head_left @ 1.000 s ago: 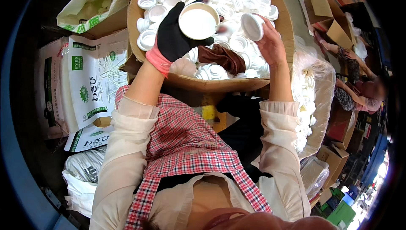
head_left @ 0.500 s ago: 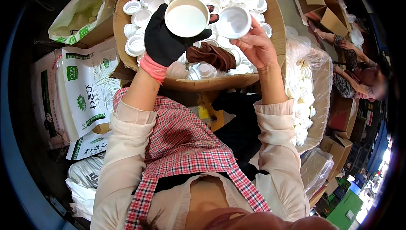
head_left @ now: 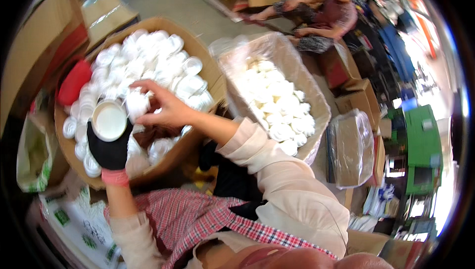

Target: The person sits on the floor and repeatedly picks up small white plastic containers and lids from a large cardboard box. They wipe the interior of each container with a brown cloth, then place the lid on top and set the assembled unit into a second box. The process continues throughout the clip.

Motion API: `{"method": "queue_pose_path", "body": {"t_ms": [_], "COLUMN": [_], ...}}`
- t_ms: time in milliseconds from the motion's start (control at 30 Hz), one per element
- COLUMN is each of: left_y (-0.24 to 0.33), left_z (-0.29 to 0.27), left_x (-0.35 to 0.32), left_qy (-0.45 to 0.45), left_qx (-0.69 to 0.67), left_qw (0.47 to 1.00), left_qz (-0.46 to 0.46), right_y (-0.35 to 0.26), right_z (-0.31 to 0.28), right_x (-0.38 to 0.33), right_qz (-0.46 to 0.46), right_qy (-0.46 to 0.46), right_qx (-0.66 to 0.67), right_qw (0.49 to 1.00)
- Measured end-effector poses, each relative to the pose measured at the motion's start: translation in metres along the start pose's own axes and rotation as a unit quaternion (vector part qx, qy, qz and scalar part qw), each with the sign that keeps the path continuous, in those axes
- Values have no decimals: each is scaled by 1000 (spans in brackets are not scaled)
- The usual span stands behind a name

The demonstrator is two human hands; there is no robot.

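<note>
white cap (head_left: 137,105) nearer cup (head_left: 110,121), blurry

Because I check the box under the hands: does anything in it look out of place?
Perhaps a red object on the left and a brown cloth by the right hand: their colours stand out among the white parts.

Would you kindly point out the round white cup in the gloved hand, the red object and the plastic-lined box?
Round white cup (head_left: 110,121), head view: its inside, near the middle.
Red object (head_left: 74,83), head view: the middle of its surface.
Plastic-lined box (head_left: 296,67), head view: its inner wall.
</note>
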State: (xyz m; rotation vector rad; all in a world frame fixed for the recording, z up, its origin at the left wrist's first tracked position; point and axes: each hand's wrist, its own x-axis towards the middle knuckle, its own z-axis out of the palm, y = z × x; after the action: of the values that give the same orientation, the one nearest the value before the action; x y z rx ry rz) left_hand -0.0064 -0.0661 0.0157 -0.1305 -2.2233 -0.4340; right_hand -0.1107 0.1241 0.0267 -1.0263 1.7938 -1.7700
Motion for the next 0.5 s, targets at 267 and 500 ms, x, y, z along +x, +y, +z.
{"method": "queue_pose_path", "body": {"t_ms": [267, 500], "left_y": [7, 42], "left_z": [1, -9], "left_x": [4, 29], "left_qy": [-67, -58], "left_qx": [-52, -57], "left_qw": [992, 997], "left_qz": [-92, 3], "right_y": [-32, -54], "right_z": [-6, -3], "right_x": [-9, -24], "right_qz": [-101, -168], "right_qy": [54, 120], "right_qx": [29, -203], "right_qw": [993, 957]}}
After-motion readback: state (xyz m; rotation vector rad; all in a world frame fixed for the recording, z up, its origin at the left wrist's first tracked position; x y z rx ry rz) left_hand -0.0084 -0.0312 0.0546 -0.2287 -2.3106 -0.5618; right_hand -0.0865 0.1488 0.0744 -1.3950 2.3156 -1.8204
